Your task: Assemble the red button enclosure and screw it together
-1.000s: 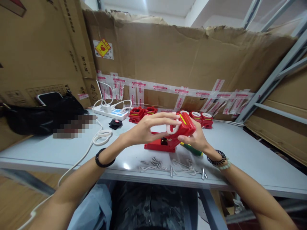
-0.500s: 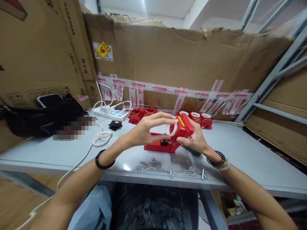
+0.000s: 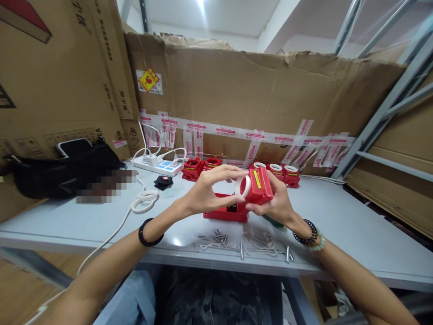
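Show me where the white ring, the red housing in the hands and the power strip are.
white ring [image 3: 243,186], head view, on its rim.
red housing [image 3: 262,185], head view, on its side face.
power strip [image 3: 158,165], head view, on its top.

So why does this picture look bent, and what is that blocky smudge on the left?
Head view: the wide lens bows straight lines, so the shelf posts lean and the table edge curves. The smudge is a pixelated patch beside the black bag, masked rather than out of focus. A ceiling light glares at the top, with a faint shine on the table near the screws. The hands and the red housing look sharp.
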